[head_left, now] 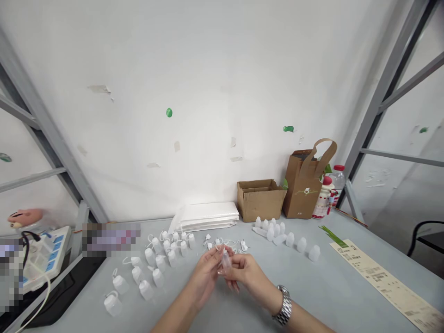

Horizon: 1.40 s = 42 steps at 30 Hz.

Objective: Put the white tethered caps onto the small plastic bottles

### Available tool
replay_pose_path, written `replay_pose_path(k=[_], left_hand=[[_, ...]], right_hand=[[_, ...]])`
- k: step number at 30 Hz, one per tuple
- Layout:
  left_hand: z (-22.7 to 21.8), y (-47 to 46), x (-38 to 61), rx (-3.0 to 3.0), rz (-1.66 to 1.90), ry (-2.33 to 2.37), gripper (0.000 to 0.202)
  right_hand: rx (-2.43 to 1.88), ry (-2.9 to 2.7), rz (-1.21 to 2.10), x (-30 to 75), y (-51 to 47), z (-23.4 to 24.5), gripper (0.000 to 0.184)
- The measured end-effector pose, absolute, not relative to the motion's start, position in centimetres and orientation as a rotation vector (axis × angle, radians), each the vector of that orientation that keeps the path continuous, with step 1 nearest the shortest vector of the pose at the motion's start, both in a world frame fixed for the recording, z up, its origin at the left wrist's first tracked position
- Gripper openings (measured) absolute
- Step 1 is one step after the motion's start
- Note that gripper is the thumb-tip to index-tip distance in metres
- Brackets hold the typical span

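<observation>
Both my hands meet over the grey table [312, 296], pinching one small translucent plastic bottle [226, 260] between them. My left hand [207, 273] grips it from the left with fingers curled. My right hand [246, 274], with a metal watch [284, 306] on its wrist, holds it from the right. Several small white bottles with looped caps [152, 273] stand to the left of my hands. Several capless white bottles [277, 230] stand to the right and behind. Loose white caps [239, 244] lie just beyond my fingers.
A stack of flat white bags [206, 215] lies by the wall. An open cardboard box [261, 200], a brown paper bag [305, 185] and a drink bottle [338, 184] stand at the back right. A printed label strip [385, 280] lies at right. A power strip [45, 256] sits at left.
</observation>
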<state>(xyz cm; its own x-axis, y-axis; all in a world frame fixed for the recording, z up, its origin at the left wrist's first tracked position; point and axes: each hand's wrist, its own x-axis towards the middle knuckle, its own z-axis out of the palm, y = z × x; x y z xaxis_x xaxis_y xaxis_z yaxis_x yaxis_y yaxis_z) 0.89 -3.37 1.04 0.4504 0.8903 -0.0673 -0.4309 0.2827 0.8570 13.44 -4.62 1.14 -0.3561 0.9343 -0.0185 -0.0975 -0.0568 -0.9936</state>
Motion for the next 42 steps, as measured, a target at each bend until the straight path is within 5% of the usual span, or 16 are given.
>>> replay_pose_path(k=[8,19,26,33,42], left_hand=[[1.3,-3.1,0.5,0.990,1.049,0.766,0.028],[1.0,-2.5,0.1,1.056,1.106,0.818,0.034],[1.3,-2.7,0.3,1.068,1.224,0.946,0.033],[1.0,-2.5,0.1,1.022,1.299,1.010,0.068],[0.8,-3.0,0.3,1.101,1.311,1.031,0.046]], right_hand=[[-0.790,-1.169,1.762,14.1,-4.8,1.7,0.026],[-1.189,-1.617,0.979,13.6,-5.2,0.8,0.017],[-1.176,-1.804,0.871,16.4,-3.3,1.8,0.019],[-1.522,-1.622,0.545,20.4,0.3,-0.5,0.018],[-1.615,-1.697,0.564,19.9,-0.1,-1.3,0.013]])
